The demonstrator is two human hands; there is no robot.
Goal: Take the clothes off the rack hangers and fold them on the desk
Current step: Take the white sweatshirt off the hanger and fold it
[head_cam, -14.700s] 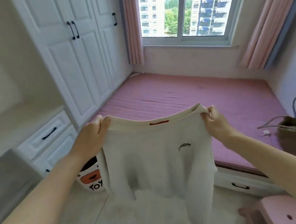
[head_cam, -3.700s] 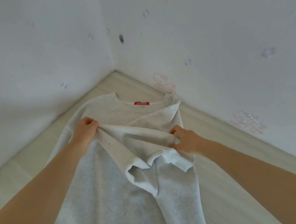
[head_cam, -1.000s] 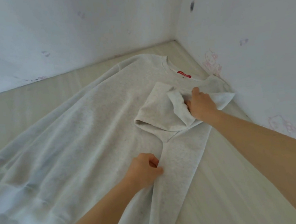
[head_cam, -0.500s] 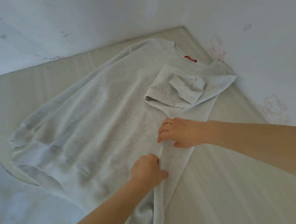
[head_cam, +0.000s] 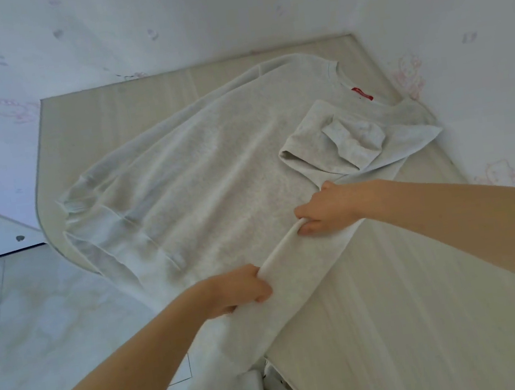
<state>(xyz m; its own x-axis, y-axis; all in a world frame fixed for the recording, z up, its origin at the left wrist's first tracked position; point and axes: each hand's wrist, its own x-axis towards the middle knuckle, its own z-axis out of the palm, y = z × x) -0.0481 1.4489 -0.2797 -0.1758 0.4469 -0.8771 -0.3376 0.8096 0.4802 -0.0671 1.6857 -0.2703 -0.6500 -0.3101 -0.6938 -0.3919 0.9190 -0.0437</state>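
Desk [head_cam: 397, 323]; sweatshirt [head_cam: 207, 175] edge in both grips

The sweatshirt [head_cam: 202, 182] lies spread on the tabletop [head_cam: 409, 289], its collar toward one o'clock near the wall corner and its hem hanging over the tabletop edge toward seven o'clock. One sleeve [head_cam: 334, 142] is folded onto the body at two o'clock. The right hand [head_cam: 327, 210] grips the garment's side fold at three o'clock; the left hand [head_cam: 239, 290] grips the same fold at six o'clock.

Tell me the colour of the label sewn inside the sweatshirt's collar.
Red; the label shows at the grey sweatshirt neckline in the head view.
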